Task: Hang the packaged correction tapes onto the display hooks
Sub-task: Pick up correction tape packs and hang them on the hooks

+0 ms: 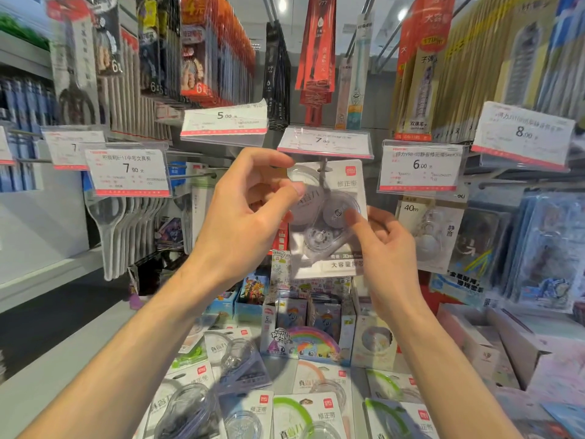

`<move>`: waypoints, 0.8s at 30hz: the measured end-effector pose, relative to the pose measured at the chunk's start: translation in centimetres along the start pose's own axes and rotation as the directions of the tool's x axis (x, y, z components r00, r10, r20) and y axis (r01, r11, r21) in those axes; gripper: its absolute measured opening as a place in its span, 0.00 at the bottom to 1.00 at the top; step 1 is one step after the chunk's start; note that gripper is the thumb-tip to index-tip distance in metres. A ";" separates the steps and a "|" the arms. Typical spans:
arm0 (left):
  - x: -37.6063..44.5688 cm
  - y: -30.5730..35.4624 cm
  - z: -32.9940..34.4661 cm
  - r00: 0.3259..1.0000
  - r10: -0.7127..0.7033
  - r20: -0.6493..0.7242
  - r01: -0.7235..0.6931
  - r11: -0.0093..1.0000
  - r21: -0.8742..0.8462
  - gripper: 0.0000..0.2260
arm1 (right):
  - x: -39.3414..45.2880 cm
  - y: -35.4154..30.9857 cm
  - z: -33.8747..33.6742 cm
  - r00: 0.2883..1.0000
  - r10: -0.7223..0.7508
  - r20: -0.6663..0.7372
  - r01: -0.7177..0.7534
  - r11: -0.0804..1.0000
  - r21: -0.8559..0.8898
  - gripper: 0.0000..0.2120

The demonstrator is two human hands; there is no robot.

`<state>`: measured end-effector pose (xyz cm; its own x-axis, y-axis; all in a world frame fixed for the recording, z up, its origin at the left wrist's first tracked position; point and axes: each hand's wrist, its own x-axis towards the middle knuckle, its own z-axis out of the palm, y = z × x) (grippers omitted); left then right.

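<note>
Loose correction tape packs (253, 407) lie heaped on the counter below both forearms. Behind them, under the grip, open cardboard boxes (304, 315) hold small cartoon packets standing upright. Higher up, both hands hold one correction tape pack (329, 223) upright at a display hook (323, 169). Left hand (243, 210) curls in from the left, thumb and forefinger pinching the pack's upper edge. Right hand (386, 245) grips the lower right side, thumb pressed on the clear blister. Just above the grip hangs a price tag (324, 142).
</note>
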<state>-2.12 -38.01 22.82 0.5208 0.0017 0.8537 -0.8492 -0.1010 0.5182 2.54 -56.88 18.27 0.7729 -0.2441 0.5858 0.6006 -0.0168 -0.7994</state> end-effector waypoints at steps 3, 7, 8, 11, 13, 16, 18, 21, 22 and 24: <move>0.0 -0.2 -0.1 1.000 -0.003 0.001 0.003 1.000 -0.010 0.09 | 0.2 0.6 0.5 1.000 0.002 -0.006 -0.002 0.999 -0.051 0.14; -0.2 -1.1 -0.4 1.000 -0.011 0.024 0.010 0.999 0.036 0.10 | 0.8 1.6 0.9 1.000 0.005 0.005 -0.004 0.985 -0.174 0.18; -0.3 -1.5 -0.4 0.999 -0.026 0.030 0.024 0.999 0.048 0.10 | 0.9 1.8 0.8 1.000 0.014 0.011 -0.011 0.978 -0.209 0.18; -0.6 -3.4 -0.5 0.995 -0.099 0.024 0.096 0.991 0.091 0.12 | 1.1 2.6 0.1 0.999 0.005 0.047 0.009 0.956 -0.294 0.12; -0.4 -4.9 -0.4 0.989 -0.148 -0.001 0.147 0.981 0.125 0.14 | 1.1 3.3 -0.7 0.999 -0.026 0.047 0.039 0.953 -0.300 0.14; 0.4 -7.5 0.0 0.976 -0.217 -0.028 0.218 0.957 0.194 0.14 | 1.3 3.7 -1.1 0.997 -0.038 0.062 0.056 0.945 -0.322 0.21; 1.0 -9.0 0.5 0.966 -0.258 -0.029 0.258 0.940 0.224 0.18 | 1.8 3.9 -0.5 0.992 -0.044 0.116 0.078 0.951 -0.299 0.28; 1.8 -10.3 1.7 0.943 -0.332 0.017 0.326 0.934 0.144 0.34 | 2.3 3.9 0.6 0.985 -0.035 0.168 0.081 0.957 -0.280 0.40; 2.0 -10.5 2.1 0.936 -0.350 0.034 0.346 0.934 0.084 0.33 | 2.5 3.9 0.8 0.985 -0.032 0.169 0.081 0.954 -0.289 0.41; 2.1 -11.1 2.9 0.927 -0.369 0.063 0.370 0.929 -0.003 0.29 | 2.8 4.3 0.8 0.989 0.002 0.151 0.045 0.949 -0.312 0.37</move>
<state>8.68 -39.73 18.75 0.8019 -0.0237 0.5970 -0.5965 -0.0904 0.7975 7.46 -56.83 16.63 0.7964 -0.0950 0.5973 0.5409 -0.3300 -0.7736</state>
